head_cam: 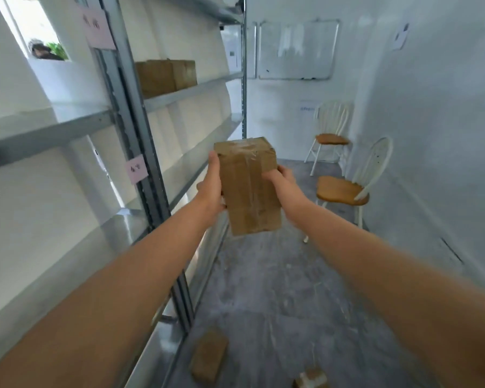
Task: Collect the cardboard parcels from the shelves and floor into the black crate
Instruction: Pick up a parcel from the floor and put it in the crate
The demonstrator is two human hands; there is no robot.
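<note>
A taped cardboard parcel (248, 189) is held upright in mid-air in front of me, just off the edge of the metal shelving. My left hand (211, 186) grips its left side and my right hand (284, 182) grips its right side. A larger cardboard parcel (165, 77) sits on an upper shelf to the left. On the floor lie a flat parcel (209, 357) near the shelf foot and a small taped parcel (310, 378) at the bottom edge. The black crate is not in view.
Grey metal shelving (140, 141) runs along the left wall. Two white chairs with wooden seats (343, 191) (331, 138) stand by the right wall. A whiteboard (297, 49) hangs on the far wall. The concrete floor (277, 289) forms a narrow aisle.
</note>
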